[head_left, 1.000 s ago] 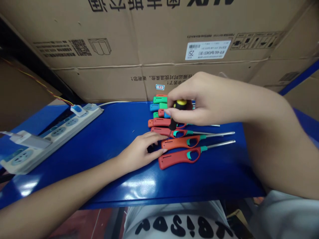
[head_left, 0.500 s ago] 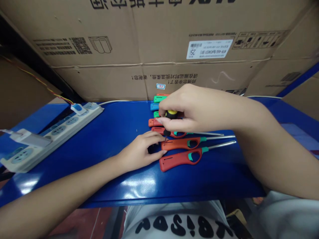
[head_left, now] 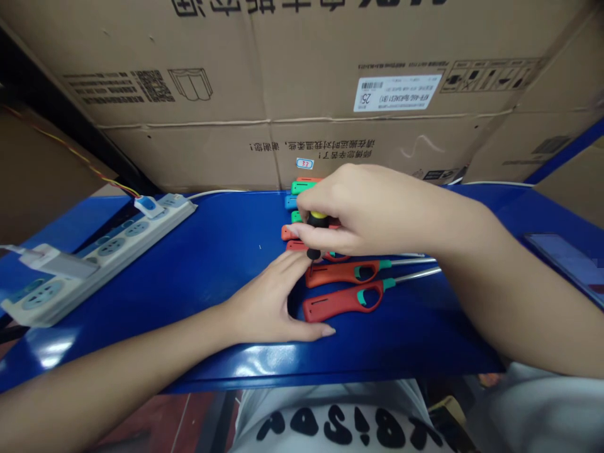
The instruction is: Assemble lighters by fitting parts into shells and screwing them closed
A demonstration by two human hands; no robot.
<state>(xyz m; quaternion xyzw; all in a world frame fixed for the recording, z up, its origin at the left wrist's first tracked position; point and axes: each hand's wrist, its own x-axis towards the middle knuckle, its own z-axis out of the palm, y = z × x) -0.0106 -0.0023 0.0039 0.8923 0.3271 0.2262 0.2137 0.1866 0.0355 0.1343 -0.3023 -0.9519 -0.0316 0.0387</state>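
Note:
My right hand (head_left: 352, 207) is closed around a screwdriver (head_left: 318, 220) with a black and yellow handle. Its shaft points down at the handle end of an orange lighter (head_left: 337, 273) with a long metal nozzle and a green trigger. My left hand (head_left: 268, 299) lies open on the table, thumb stretched out below a red lighter (head_left: 325, 306), fingers reaching toward the screwdriver tip. Behind these, several more lighters lie in a row, among them a blue lighter (head_left: 290, 202) and a green lighter (head_left: 306, 187), partly hidden by my right hand.
A white power strip (head_left: 111, 245) with plugs in it lies at the left of the blue table (head_left: 221, 233). A tiny screw-like piece (head_left: 260, 246) lies left of the lighters. A big cardboard box (head_left: 212, 145) stands behind. A phone-like device (head_left: 566, 264) sits at the right.
My left thumb has moved away from the orange lighter and spread out below the red one. My right hand has shifted slightly left, with the screwdriver still over the orange lighter.

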